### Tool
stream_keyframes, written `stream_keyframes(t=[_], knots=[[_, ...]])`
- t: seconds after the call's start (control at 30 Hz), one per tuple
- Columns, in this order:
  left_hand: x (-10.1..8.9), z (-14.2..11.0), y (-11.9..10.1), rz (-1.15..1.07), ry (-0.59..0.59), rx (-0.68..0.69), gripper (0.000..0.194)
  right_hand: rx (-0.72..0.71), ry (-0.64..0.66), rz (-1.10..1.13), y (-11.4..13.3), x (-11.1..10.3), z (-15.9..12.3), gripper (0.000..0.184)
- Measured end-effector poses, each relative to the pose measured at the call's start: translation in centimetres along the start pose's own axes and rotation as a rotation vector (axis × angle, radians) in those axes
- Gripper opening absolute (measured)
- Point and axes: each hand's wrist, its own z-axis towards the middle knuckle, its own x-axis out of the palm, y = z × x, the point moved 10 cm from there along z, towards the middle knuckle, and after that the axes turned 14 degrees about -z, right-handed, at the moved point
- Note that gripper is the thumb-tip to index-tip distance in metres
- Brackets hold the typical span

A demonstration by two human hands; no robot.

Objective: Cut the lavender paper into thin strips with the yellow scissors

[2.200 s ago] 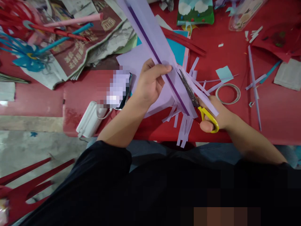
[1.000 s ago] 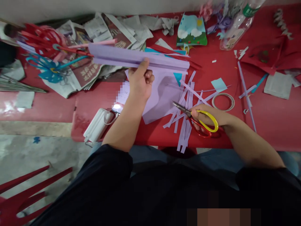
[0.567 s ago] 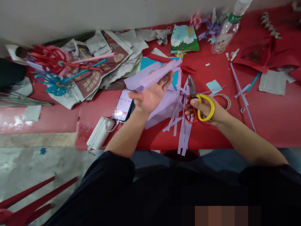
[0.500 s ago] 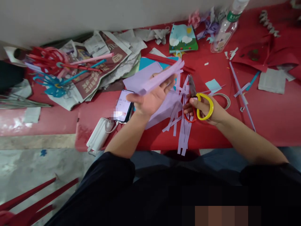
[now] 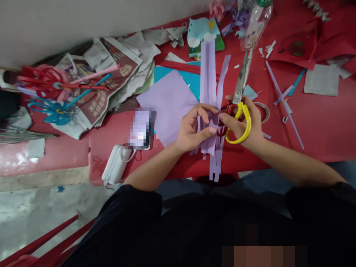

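Note:
My left hand (image 5: 194,128) pinches the near end of a long folded lilac paper strip (image 5: 208,70) that points away from me over the red table (image 5: 319,126). My right hand (image 5: 241,124) is closed through the yellow and red handles of the scissors (image 5: 239,100), whose blades point up and away; its fingertips also touch the strip beside my left thumb. Several cut lilac strips (image 5: 215,163) lie under both hands at the table's front edge. A flat lilac sheet (image 5: 167,102) lies just left of my hands.
A phone (image 5: 140,128) and a white power bank (image 5: 115,168) lie at the left near the edge. Newspapers (image 5: 111,74) with paper flowers (image 5: 52,92) fill the far left. A plastic bottle (image 5: 254,24), tape ring (image 5: 264,111), red paper (image 5: 306,48) and scraps lie to the right.
My left hand swung the folded lilac strip from sideways to pointing away from me and brought it to my right hand. The scissors turned blades-up, and both hands now meet at the strip's near end.

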Motion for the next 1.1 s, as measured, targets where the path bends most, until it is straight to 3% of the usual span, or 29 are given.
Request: stream_keyframes(t=[0.13,0.27,0.4,0.5,0.67,0.77,0.93,1.1], knots=[[-0.3,-0.3,-0.5,0.176,-0.012,0.076,0.054,0.017,-0.001,0.027,0.2,0.4,-0.2,0.064],[0.4,-0.8,-0.3,0.156,0.019,0.148,0.052,0.054,-0.016,0.036,-0.3,0.6,-0.1,0.060],[1.0,-0.6,0.1,0.044,0.008,0.067,0.066,-0.004,-0.002,0.031,-0.1,0.8,-0.3,0.060],[-0.3,-0.4,0.2,0.067,-0.103,-0.038,0.070,-0.070,-0.018,0.019,0.4,0.6,-0.6,0.062],[-3.9,0.5,0.0,-0.006,-0.264,-0.124,0.038,-0.075,-0.036,-0.033,0.3,0.4,-0.4,0.062],[-5.0,1.0,0.4,-0.213,-0.333,-0.176,0.031,-0.064,0.041,0.009,-0.6,1.2,0.0,0.063],[-3.9,0.5,1.1,-0.537,-0.447,-0.304,0.034,-0.051,0.205,0.008,-1.9,2.9,0.2,0.063],[-3.3,-0.5,0.6,-0.609,-0.540,-0.248,0.039,0.137,0.409,0.294,-2.2,6.1,-0.8,0.078]])
